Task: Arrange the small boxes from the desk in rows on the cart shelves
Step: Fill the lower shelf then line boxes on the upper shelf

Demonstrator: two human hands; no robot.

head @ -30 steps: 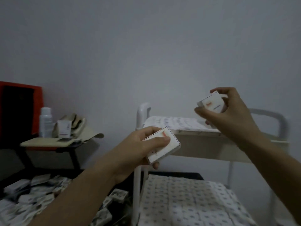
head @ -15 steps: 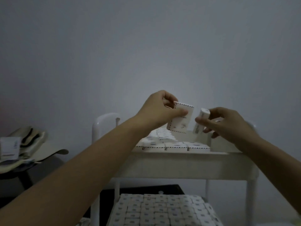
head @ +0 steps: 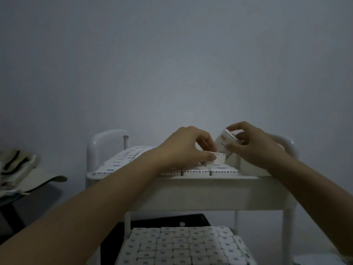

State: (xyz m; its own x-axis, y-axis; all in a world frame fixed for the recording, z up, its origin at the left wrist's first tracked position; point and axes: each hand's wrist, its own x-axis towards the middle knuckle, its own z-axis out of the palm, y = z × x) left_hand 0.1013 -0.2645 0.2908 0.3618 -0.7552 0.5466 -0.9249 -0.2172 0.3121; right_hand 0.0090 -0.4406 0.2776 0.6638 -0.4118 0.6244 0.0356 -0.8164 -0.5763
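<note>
Seating the flat box (head: 219, 157) looks like the step in hand. It's at the right end of the laid rows (head: 122, 159) on the top shelf (head: 210, 190), one row back from the near edge.

- The left hand (head: 188, 148) pinches it, thumb on the near side and fingers curled over the top. I can't tell if it's fully down yet.
- The right hand (head: 256, 148) pinches the tilted box (head: 224, 143) between thumb and fingertips. It's up on a corner just right of the flat one. Whether they're touching or only close, I can't tell.

How I'd run it:
- Slide the flat box left until it butts against its neighbour, square its near edge with the row, and only then let go.
- Hold the tilted box clear until the left hand is out. Lower it flat into the bare stretch at the right end, printed face up like the rest.
- Go light on pressure. The near row (head: 194, 172) sits right at the rim, and the boxes look light enough to skid.
- Check the row line from above. This low view hides the far rows.

Further out:
- The lower shelf (head: 181, 245) looks packed edge to edge with boxes.
- The cart handle (head: 107, 139) rises at the far left.
- A bag (head: 17, 165) lies on a side table off to the left, well apart from the cart.
</note>
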